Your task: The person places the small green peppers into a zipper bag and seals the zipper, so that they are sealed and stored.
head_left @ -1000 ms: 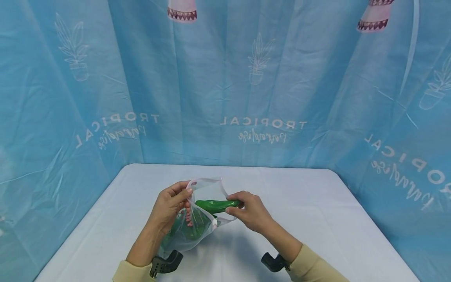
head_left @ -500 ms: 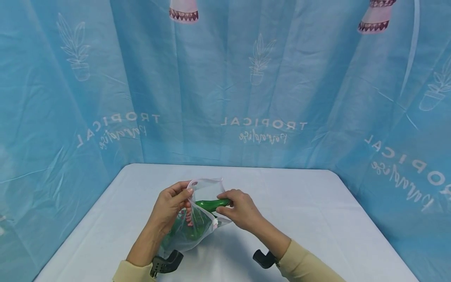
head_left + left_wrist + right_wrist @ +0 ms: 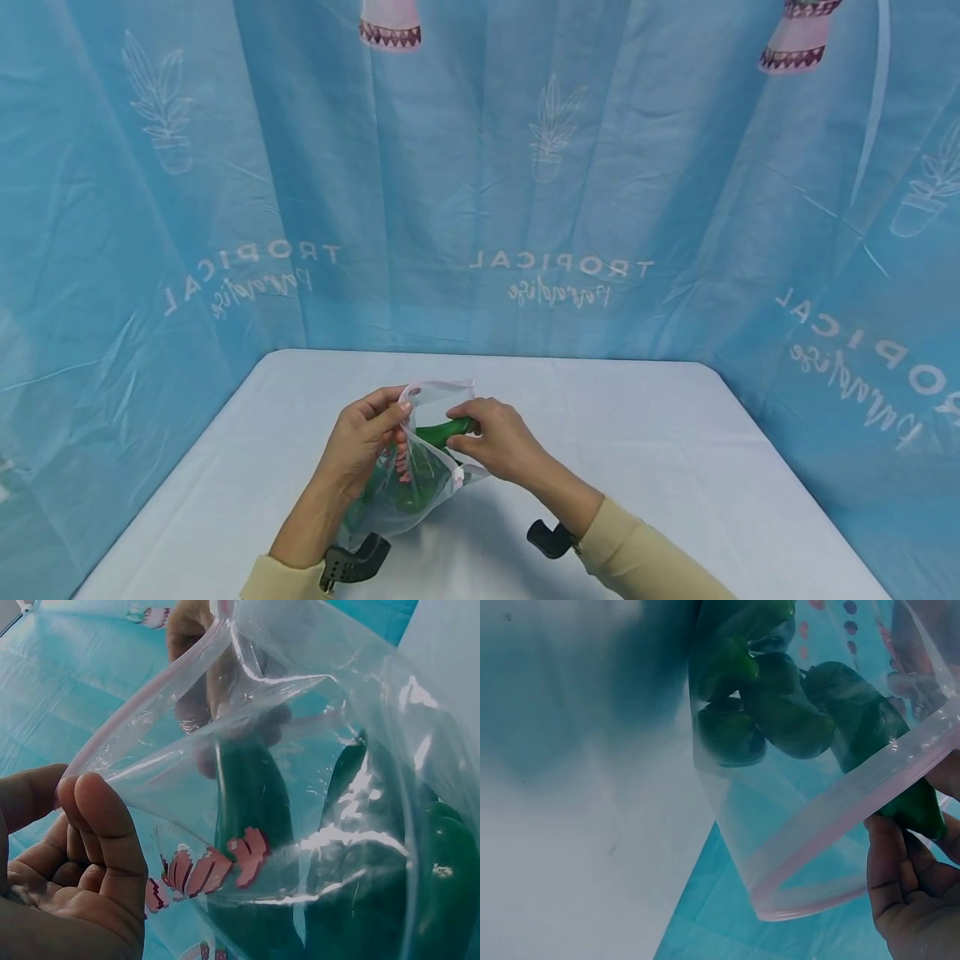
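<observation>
A clear zip bag (image 3: 390,518) with a pink-edged mouth and pink printing holds several green peppers (image 3: 784,705). My left hand (image 3: 356,440) pinches the bag's rim between thumb and fingertips, and the mouth gapes toward the right. One long green pepper (image 3: 442,432) lies partly inside that mouth. Its outer end is gripped by the fingers of my right hand (image 3: 497,439), right at the opening. Through the film in the left wrist view, the same pepper (image 3: 255,795) stands beside other peppers (image 3: 360,847). The bag's bottom is partly hidden behind my left forearm.
A white-covered table (image 3: 637,467) lies under the hands. Blue printed curtains (image 3: 480,208) hang behind it and along both sides. A black wrist mount (image 3: 356,558) sits on the left wrist, and another black mount (image 3: 551,538) is on the right.
My right hand has moved left to the bag's mouth, pushing the pepper further inside; less of the pepper shows outside. The left hand and bag stay almost still.
</observation>
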A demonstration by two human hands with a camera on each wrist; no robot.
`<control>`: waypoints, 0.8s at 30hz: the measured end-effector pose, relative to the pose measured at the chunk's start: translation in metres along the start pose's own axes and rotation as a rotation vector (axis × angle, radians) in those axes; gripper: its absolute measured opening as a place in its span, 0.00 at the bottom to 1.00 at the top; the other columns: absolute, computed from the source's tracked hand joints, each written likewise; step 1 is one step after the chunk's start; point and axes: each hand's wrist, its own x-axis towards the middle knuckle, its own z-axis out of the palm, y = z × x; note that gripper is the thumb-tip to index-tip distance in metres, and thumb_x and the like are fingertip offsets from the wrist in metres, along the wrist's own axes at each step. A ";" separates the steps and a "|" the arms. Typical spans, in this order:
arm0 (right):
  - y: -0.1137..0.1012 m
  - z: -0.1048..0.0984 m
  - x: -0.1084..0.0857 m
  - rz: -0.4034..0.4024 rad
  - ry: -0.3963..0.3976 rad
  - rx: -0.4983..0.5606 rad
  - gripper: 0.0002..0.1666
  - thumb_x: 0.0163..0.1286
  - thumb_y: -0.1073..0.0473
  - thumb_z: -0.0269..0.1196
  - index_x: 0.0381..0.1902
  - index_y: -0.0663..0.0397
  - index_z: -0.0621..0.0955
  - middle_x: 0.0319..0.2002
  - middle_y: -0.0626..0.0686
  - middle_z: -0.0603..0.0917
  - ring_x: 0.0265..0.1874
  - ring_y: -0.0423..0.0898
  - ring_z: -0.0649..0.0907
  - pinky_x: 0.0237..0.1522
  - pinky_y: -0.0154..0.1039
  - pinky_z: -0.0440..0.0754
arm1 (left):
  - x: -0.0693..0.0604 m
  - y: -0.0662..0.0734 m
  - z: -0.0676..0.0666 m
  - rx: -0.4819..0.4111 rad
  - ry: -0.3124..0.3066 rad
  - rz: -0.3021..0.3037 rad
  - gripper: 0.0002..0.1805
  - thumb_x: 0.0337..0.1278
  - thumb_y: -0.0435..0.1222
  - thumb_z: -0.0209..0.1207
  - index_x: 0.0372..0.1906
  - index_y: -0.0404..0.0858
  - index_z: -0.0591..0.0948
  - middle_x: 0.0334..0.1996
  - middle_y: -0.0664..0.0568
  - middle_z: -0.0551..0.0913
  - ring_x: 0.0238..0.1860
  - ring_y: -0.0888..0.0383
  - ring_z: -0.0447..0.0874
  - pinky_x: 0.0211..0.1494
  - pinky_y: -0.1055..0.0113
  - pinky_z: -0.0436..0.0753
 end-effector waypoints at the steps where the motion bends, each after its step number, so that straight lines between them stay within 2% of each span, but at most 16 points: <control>1: -0.001 0.000 0.001 -0.003 -0.007 -0.002 0.20 0.59 0.55 0.68 0.50 0.51 0.82 0.38 0.46 0.84 0.34 0.41 0.77 0.33 0.28 0.75 | 0.000 0.000 0.000 0.001 -0.001 0.001 0.24 0.62 0.40 0.58 0.56 0.28 0.72 0.29 0.57 0.75 0.23 0.65 0.74 0.32 0.72 0.80; 5: -0.005 0.002 0.003 -0.013 -0.025 -0.018 0.21 0.60 0.55 0.67 0.51 0.52 0.81 0.39 0.47 0.84 0.35 0.38 0.78 0.35 0.27 0.77 | 0.000 -0.001 0.000 0.000 0.001 -0.001 0.24 0.62 0.40 0.58 0.57 0.28 0.72 0.29 0.57 0.75 0.23 0.65 0.74 0.31 0.73 0.80; 10: -0.008 0.002 0.002 -0.037 -0.028 -0.058 0.22 0.61 0.55 0.67 0.54 0.51 0.80 0.43 0.48 0.84 0.40 0.44 0.82 0.41 0.32 0.80 | -0.001 0.000 0.000 -0.005 0.016 -0.006 0.24 0.62 0.40 0.58 0.56 0.29 0.72 0.28 0.57 0.75 0.22 0.65 0.74 0.30 0.72 0.80; 14: -0.006 -0.002 -0.002 -0.033 -0.006 -0.056 0.23 0.61 0.54 0.66 0.55 0.48 0.80 0.46 0.47 0.84 0.44 0.44 0.82 0.44 0.36 0.81 | 0.000 0.001 0.000 0.003 0.032 -0.002 0.23 0.61 0.41 0.58 0.56 0.29 0.73 0.28 0.57 0.76 0.22 0.65 0.74 0.31 0.72 0.80; 18: -0.004 -0.009 -0.008 -0.044 0.056 -0.014 0.22 0.62 0.54 0.65 0.54 0.47 0.80 0.47 0.48 0.83 0.45 0.44 0.82 0.46 0.39 0.82 | 0.000 0.003 -0.001 0.007 0.045 0.007 0.23 0.61 0.41 0.58 0.55 0.30 0.74 0.28 0.57 0.76 0.22 0.65 0.74 0.30 0.72 0.80; 24: 0.002 -0.022 -0.020 -0.123 0.220 0.076 0.19 0.61 0.57 0.66 0.51 0.51 0.81 0.45 0.49 0.84 0.43 0.45 0.82 0.44 0.39 0.82 | 0.000 0.006 -0.004 0.000 0.062 0.027 0.23 0.62 0.40 0.58 0.56 0.29 0.73 0.26 0.57 0.75 0.21 0.65 0.74 0.30 0.72 0.80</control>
